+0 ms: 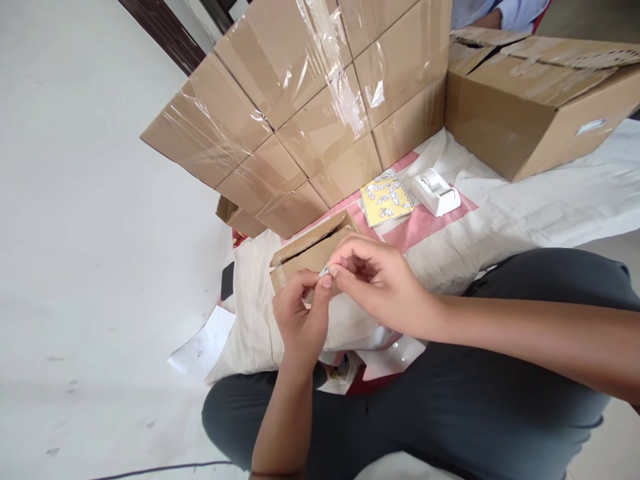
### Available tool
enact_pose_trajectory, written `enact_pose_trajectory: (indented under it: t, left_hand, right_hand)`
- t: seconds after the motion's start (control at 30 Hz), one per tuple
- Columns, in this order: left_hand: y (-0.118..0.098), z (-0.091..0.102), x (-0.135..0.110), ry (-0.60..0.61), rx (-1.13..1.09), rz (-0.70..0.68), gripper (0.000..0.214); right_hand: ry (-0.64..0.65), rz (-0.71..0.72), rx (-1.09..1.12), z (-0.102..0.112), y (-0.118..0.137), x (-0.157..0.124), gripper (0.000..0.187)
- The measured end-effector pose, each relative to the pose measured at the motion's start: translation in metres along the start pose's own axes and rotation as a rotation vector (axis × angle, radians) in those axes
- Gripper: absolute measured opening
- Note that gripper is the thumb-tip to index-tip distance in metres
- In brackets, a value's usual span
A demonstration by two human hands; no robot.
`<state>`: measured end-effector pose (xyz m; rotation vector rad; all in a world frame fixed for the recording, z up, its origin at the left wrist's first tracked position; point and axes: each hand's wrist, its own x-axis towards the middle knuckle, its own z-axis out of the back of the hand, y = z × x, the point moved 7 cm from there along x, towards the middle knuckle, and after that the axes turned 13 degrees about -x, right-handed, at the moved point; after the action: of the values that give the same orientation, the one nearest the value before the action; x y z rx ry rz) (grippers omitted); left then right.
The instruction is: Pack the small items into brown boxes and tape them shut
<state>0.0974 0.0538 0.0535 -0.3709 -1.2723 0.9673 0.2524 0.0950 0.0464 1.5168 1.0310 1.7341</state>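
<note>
Pinched between the fingertips of both hands is a small pale piece [324, 272], too small to make out its kind. My left hand [303, 308] is closed on its lower left side. From the right, my right hand [381, 280] holds the same piece with thumb and forefinger. Directly behind the hands lies a small open cardboard box [313, 250], its near part covered by them. Farther back, a yellow card [387, 198] bears several small whitish pieces. Beside it stands a white tape dispenser [436, 192].
A tall cardboard divider [310, 120] patched with clear tape rises at the back. On the right is a large cardboard box [530, 107], with another person's sleeve [523, 12] behind. A white paper [203, 343] and a dark flat object [227, 280] lie left of the cloth [255, 320].
</note>
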Motion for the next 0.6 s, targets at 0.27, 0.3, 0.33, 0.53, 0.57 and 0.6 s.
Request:
enact_pose_trajectory:
  t: [0.27, 0.3, 0.33, 0.53, 0.57, 0.6]
  left_hand:
    - [0.005, 0.005, -0.001, -0.045, -0.015, 0.079, 0.027]
    - [0.005, 0.004, 0.0, -0.031, -0.019, 0.076, 0.027]
    - [0.004, 0.002, 0.0, -0.017, -0.022, 0.072, 0.027]
    - [0.002, 0.003, 0.001, 0.01, 0.031, 0.017, 0.021]
    - [0.001, 0.003, 0.002, 0.023, 0.041, -0.007, 0.02]
    - [0.001, 0.003, 0.002, 0.038, 0.045, -0.034, 0.02]
  right_hand:
    - [0.028, 0.271, -0.178, 0.019, 0.012, 0.025, 0.012]
    - [0.109, 0.342, -0.206, 0.013, 0.015, 0.023, 0.009]
    - [0.18, 0.4, -0.23, 0.008, 0.018, 0.02, 0.008]
    - [0.292, 0.51, -0.36, 0.002, 0.023, 0.015, 0.011]
    - [0.305, 0.513, -0.384, 0.002, 0.023, 0.016, 0.012]
    - [0.322, 0.516, -0.412, 0.002, 0.024, 0.016, 0.013]
